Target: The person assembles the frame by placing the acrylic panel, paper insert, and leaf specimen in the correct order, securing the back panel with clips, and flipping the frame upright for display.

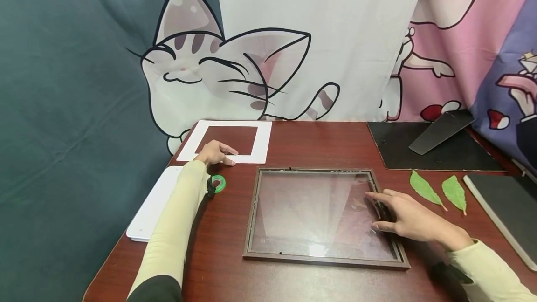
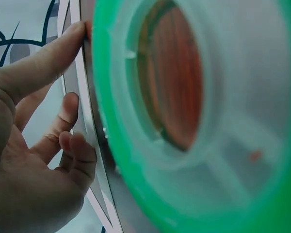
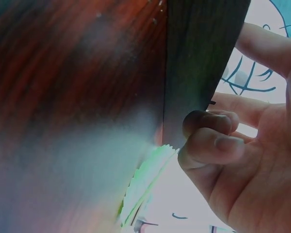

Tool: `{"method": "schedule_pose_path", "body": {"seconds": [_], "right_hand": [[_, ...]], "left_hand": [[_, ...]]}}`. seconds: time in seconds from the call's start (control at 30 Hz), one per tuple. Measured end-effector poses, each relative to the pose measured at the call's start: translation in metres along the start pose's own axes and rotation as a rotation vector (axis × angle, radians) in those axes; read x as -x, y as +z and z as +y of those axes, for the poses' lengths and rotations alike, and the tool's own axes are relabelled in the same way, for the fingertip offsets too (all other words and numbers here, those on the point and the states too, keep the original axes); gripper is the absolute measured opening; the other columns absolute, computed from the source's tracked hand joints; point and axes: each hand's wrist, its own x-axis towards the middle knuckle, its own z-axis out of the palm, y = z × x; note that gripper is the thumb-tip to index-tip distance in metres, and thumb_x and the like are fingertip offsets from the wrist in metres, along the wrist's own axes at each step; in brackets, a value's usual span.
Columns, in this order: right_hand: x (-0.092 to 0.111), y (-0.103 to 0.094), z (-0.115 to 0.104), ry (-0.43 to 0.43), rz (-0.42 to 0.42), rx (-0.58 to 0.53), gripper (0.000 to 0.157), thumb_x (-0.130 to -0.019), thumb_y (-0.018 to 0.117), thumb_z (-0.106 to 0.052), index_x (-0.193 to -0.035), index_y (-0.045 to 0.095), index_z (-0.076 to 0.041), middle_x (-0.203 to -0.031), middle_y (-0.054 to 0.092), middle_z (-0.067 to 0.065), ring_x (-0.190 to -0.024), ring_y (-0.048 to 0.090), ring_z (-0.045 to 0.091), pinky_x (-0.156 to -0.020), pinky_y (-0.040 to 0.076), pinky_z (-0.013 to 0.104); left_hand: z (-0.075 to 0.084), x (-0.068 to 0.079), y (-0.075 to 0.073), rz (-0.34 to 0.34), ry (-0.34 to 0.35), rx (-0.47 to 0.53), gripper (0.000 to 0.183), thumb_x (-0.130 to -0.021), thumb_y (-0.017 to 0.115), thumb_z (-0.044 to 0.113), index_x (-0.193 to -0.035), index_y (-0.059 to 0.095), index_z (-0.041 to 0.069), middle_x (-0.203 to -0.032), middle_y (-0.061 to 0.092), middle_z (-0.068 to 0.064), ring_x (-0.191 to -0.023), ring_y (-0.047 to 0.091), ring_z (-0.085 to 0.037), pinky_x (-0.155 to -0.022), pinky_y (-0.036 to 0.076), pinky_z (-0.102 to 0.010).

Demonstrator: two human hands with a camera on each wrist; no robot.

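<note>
A white picture mat (image 1: 263, 141) with a rectangular window lies at the back left of the table. My left hand (image 1: 214, 153) is over its near edge, fingers spread apart and gripping nothing. Just below that wrist is a roll of green tape (image 1: 220, 184), which looms large in the left wrist view. In the middle lies a brown picture frame (image 1: 327, 262) with a clear pane (image 1: 314, 218) inside it. My right hand (image 1: 404, 216) reaches over the frame's right side, index finger and thumb apart above the pane. In the right wrist view the other fingers (image 3: 213, 145) curl loosely beside the frame's side.
Two green leaves (image 1: 454, 194) lie right of the frame. Behind them is a black backing board (image 1: 394, 146) with its stand raised (image 1: 442, 129). A dark flat item (image 1: 512, 209) with a pale edge lies at far right, a white panel (image 1: 153, 204) at left.
</note>
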Motion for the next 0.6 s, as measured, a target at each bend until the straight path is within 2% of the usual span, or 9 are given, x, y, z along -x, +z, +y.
{"method": "schedule_pose_path", "body": {"seconds": [0.17,0.33,0.47,0.6], "right_hand": [[0.0015,0.0002,0.0016,0.007,-0.001,0.0,0.069,-0.077,0.086,-0.038,-0.133,0.063,-0.004,-0.107,0.065,-0.001,-0.091,0.058,0.008,-0.075,0.049,0.032],[0.0016,0.0,0.0018,0.018,-0.006,-0.014,0.071,-0.077,0.086,-0.038,-0.134,0.062,-0.003,-0.101,0.061,-0.004,-0.084,0.048,0.002,-0.07,0.042,0.026],[0.0017,0.0003,0.0013,0.023,-0.008,-0.02,0.071,-0.077,0.086,-0.038,-0.134,0.062,-0.003,-0.101,0.061,-0.004,-0.085,0.05,0.003,-0.071,0.044,0.027],[0.0019,0.0003,0.0014,0.035,-0.012,-0.017,0.07,-0.077,0.086,-0.038,-0.134,0.062,-0.005,-0.102,0.062,-0.003,-0.088,0.054,0.006,-0.074,0.047,0.03]], "left_hand": [[0.0011,-0.0028,0.0027,0.031,0.003,-0.028,0.034,-0.08,0.085,0.015,-0.113,0.078,0.014,-0.133,0.067,-0.015,-0.135,0.053,-0.034,-0.112,0.043,-0.049],[0.0021,-0.0047,0.0042,0.047,0.029,-0.057,0.03,-0.079,0.086,0.013,-0.108,0.08,0.013,-0.134,0.066,-0.016,-0.135,0.052,-0.034,-0.112,0.043,-0.05],[0.0025,-0.0052,0.0019,0.034,0.091,-0.093,0.027,-0.08,0.085,0.012,-0.106,0.079,0.012,-0.138,0.062,-0.017,-0.138,0.048,-0.037,-0.113,0.04,-0.053],[0.0036,-0.0034,-0.0033,-0.003,0.157,-0.074,0.028,-0.083,0.082,0.011,-0.11,0.076,0.009,-0.131,0.067,-0.017,-0.132,0.055,-0.036,-0.109,0.044,-0.051]]}}
